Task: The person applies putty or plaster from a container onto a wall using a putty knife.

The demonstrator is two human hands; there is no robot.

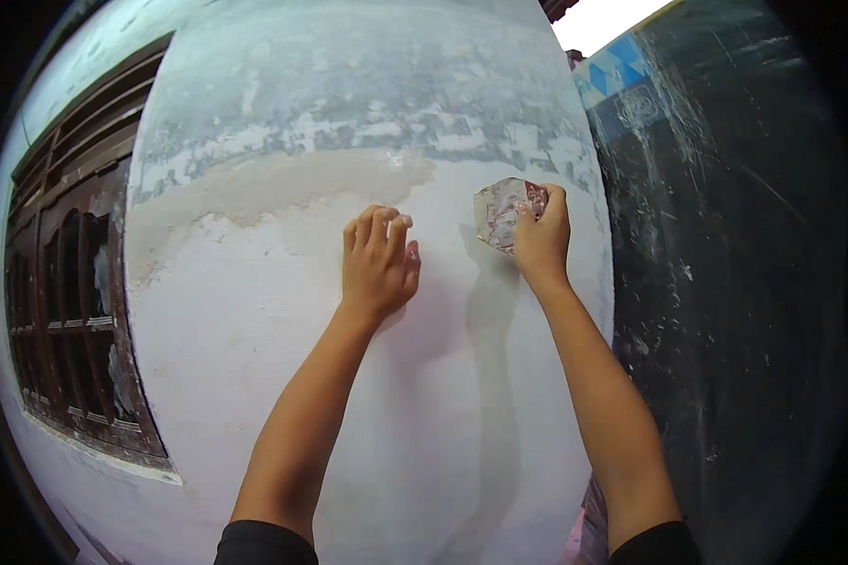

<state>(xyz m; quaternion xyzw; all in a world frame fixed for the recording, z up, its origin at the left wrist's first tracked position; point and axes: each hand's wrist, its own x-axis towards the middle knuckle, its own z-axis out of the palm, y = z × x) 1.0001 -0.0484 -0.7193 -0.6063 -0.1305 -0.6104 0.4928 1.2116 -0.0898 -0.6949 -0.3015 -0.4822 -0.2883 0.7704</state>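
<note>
My left hand (377, 254) is at the middle of the pale plastered wall (311, 377), just below an uneven beige patch (254, 179). Its fingers are loosely curled and slightly apart, with white stuff on the tips; I cannot tell whether they touch the wall. My right hand (545, 243) grips a flat, many-sided grey piece (499, 215) with a worn, reddish-marked surface, its thumb over the face. This piece is held up at the right part of the wall, and shadows fall below both hands.
A dark brown wooden louvred window (75, 339) is set in the wall at the left. At the right stands a scratched dark green-grey surface (725, 330), with blue and white patterning (617, 71) near its top. Bright sky (598, 21) shows above it.
</note>
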